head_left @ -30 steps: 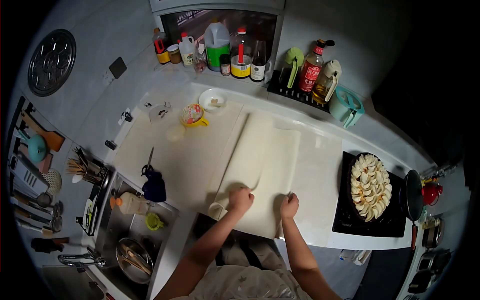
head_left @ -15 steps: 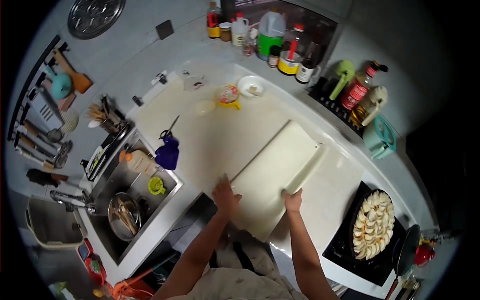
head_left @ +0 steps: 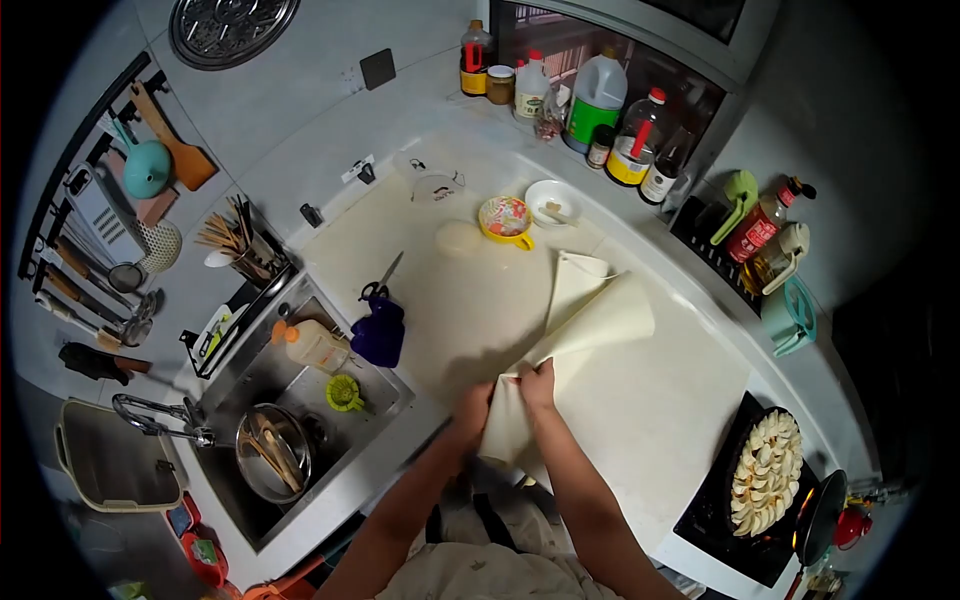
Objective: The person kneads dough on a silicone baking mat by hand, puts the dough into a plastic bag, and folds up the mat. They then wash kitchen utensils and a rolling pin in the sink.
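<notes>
A large cream-coloured flexible mat (head_left: 590, 330) lies bunched and folded over on the counter, its far end curling up. My right hand (head_left: 538, 384) is closed on the fold near the mat's front part. My left hand (head_left: 472, 410) is closed at the mat's left edge, just beside the right hand; its fingertips are partly hidden. The near end of the mat hangs close to my apron at the counter's front edge.
Left of the mat are scissors (head_left: 382, 284) and a dark blue cloth item (head_left: 378, 333), beside the sink (head_left: 300, 390). Behind stand a yellow-handled bowl (head_left: 506, 217) and a white dish (head_left: 552, 203). A pan of dumplings (head_left: 768, 470) sits on a black cooktop (head_left: 705, 520) at right.
The mat was lying nearly flat with a raised right edge; now it is folded over leftward and bunched. My right hand has moved left toward my left hand, and the view has shifted.
</notes>
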